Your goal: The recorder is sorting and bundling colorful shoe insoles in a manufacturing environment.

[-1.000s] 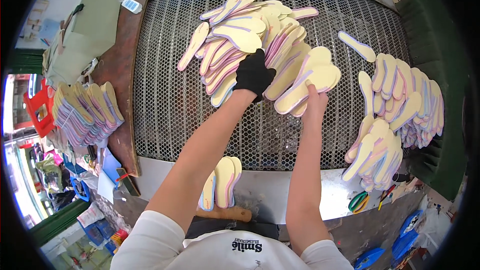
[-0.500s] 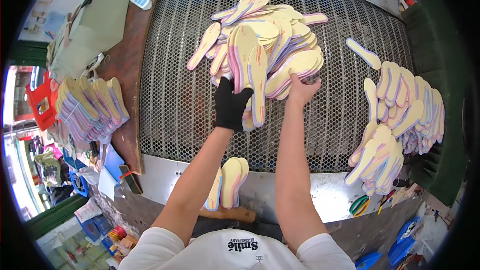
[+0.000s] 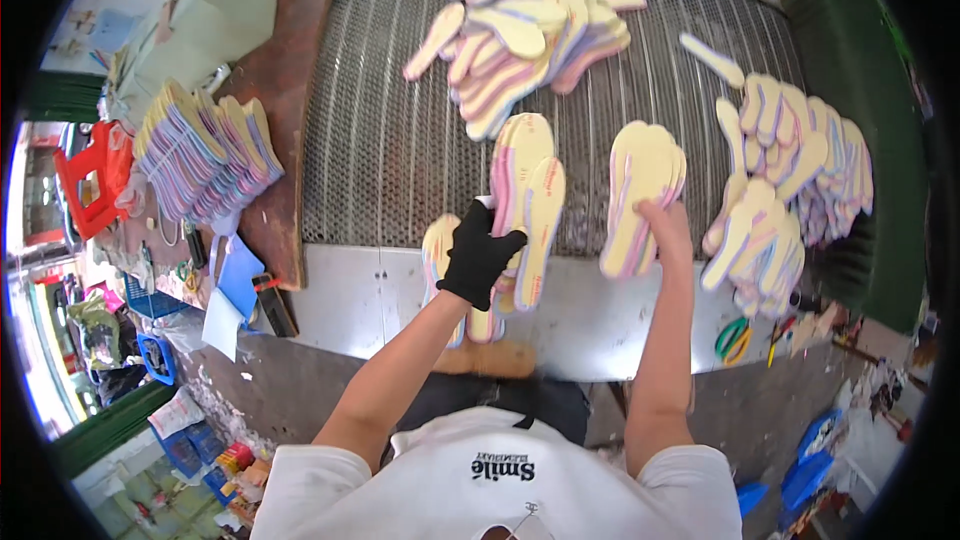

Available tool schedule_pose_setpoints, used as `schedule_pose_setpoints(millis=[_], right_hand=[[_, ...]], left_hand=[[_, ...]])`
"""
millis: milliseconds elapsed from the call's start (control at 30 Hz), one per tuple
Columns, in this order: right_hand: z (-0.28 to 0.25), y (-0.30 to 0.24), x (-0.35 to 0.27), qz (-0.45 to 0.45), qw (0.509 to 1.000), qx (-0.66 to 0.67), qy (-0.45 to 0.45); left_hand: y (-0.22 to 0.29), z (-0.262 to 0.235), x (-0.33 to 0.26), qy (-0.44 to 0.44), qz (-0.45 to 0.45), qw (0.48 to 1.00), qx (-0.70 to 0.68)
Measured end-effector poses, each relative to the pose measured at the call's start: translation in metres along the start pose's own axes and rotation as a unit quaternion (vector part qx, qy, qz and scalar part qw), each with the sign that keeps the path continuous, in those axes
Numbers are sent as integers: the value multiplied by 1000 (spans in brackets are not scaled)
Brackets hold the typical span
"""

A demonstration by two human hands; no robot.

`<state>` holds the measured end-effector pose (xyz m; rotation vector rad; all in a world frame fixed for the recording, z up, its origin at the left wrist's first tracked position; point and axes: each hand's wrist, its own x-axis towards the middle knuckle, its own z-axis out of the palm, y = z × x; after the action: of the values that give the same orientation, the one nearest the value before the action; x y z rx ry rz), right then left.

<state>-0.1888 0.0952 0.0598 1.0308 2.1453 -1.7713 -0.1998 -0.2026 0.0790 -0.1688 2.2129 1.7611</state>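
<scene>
Gripping insole stacks: left hand [image 3: 480, 255] one [image 3: 528, 195], right hand [image 3: 668, 225] another [image 3: 640, 190].

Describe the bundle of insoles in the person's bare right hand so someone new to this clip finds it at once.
Start at the metal mesh table and go to its near edge, right of centre. There the right hand grips a yellow insole stack upright. Unlike the gloved left hand's insoles, it is a tight, aligned stack with pink and purple edges.
</scene>
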Motion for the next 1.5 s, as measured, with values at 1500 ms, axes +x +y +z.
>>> schedule_pose_setpoints(millis=[1500], right_hand=[[207,112,-191,-155,976,-150,16]], left_hand=[[-146,-64,-114,198,-89,922,322]])
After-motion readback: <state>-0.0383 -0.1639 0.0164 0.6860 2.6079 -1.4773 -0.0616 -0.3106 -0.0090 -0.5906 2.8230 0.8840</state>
